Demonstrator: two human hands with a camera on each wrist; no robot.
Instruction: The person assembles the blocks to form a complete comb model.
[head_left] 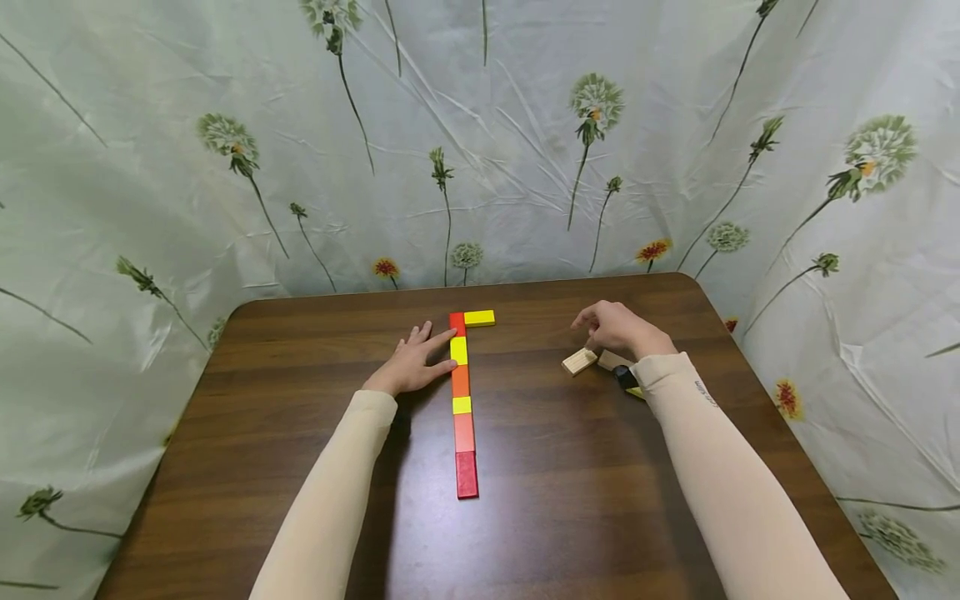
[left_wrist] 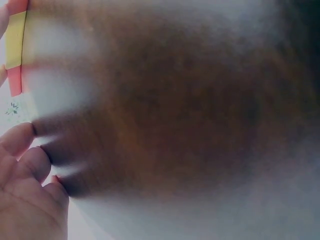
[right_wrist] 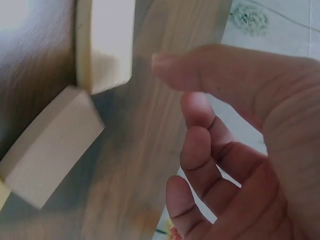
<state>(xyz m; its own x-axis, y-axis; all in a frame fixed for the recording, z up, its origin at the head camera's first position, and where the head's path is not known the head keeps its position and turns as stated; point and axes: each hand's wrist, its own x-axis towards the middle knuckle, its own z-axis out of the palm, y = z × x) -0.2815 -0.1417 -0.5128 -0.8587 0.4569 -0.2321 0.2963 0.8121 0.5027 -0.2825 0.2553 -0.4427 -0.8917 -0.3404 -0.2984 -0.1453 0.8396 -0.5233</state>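
A straight row of flat coloured blocks runs down the table in the head view, with a red block [head_left: 467, 475] at the near end, then a salmon block [head_left: 464, 433] and an orange block [head_left: 461, 381]. My left hand [head_left: 411, 365] lies along its left side, fingers spread, thumb and index fingertips touching the row beside a yellow block [head_left: 458, 351]. At the far end another yellow block [head_left: 479, 318] sticks out to the right. My right hand [head_left: 618, 327] hovers with loosely bent fingers, holding nothing, close to two plain wooden blocks [right_wrist: 107, 45] [right_wrist: 55, 145].
Under the right wrist, which wears a black band [head_left: 624, 377], a yellow piece [head_left: 636, 392] is partly hidden. The brown wooden table [head_left: 540, 500] ends at the back against a curtain [head_left: 510, 167] printed with dandelions.
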